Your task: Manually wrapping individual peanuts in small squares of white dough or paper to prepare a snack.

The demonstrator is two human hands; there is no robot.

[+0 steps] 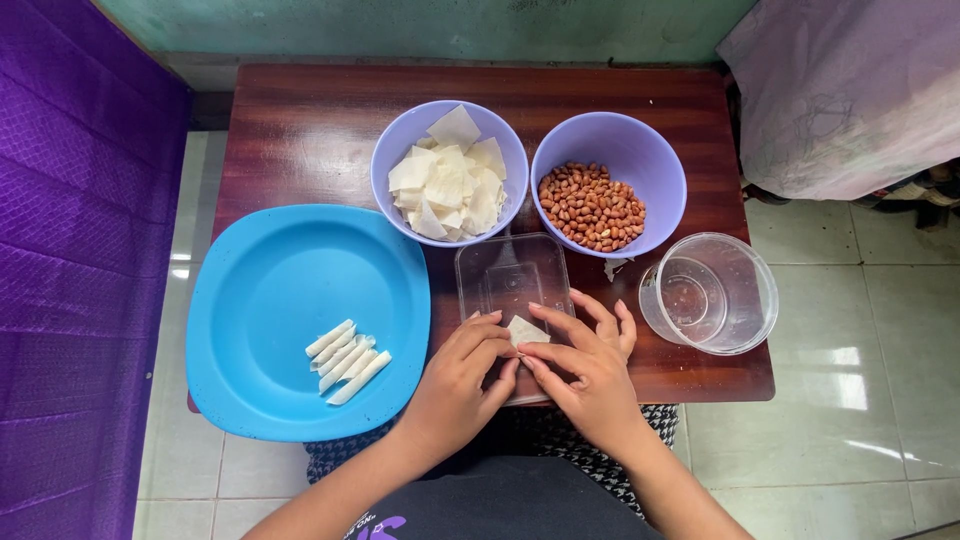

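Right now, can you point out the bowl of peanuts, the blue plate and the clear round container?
bowl of peanuts [655, 165]: head view, bare inner wall.
blue plate [270, 270]: head view, bare middle.
clear round container [750, 270]: head view, right wall.

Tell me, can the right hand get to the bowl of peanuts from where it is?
Probably yes. The right hand is busy pinching a white wrapper piece, but the peanut bowl sits just beyond it, open-topped, with only bare table between.

place: home food-prep corner — low wooden table [300, 120] | tiled floor [850, 300] | food bowls [610, 150]
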